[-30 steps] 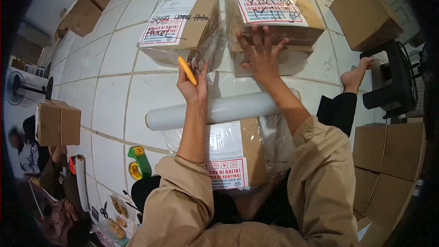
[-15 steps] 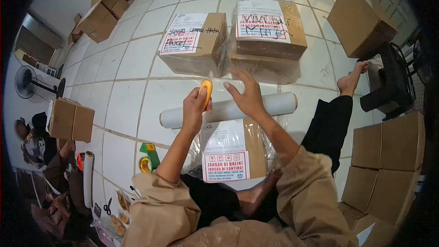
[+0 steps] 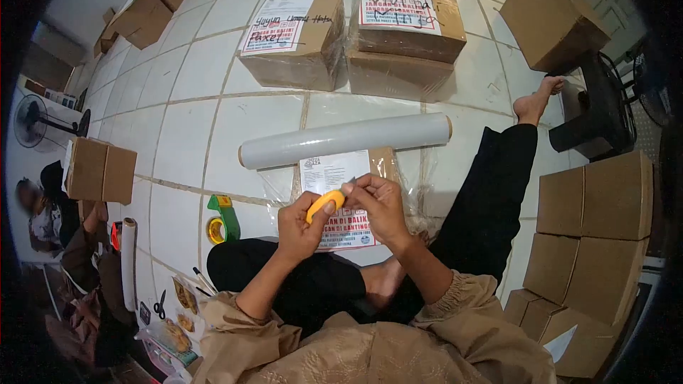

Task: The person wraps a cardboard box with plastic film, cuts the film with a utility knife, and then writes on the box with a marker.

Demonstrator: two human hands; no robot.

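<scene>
My left hand [image 3: 297, 229] is wrapped round a yellow cutter [image 3: 326, 207], above the labelled box in front of me. The fingers of my right hand [image 3: 382, 206] pinch at the blade end of the cutter. Below both hands lies the box, its white label [image 3: 334, 170] partly hidden by them and clear plastic film [image 3: 420, 178] spread around it. A large roll of film [image 3: 348, 141] lies across the box's far edge.
Wrapped boxes [image 3: 292, 50] [image 3: 405, 43] stand farther ahead. A green tape dispenser [image 3: 226, 219] and scissors [image 3: 160, 304] are at the left. Cartons [image 3: 594, 242] are stacked at the right, near a black stool [image 3: 597, 110]. Another person [image 3: 85, 256] sits far left.
Both hands have come down nearer my body. My right hand, open before, has closed in on the cutter's blade end. The view has shifted, and the film roll shows uncovered.
</scene>
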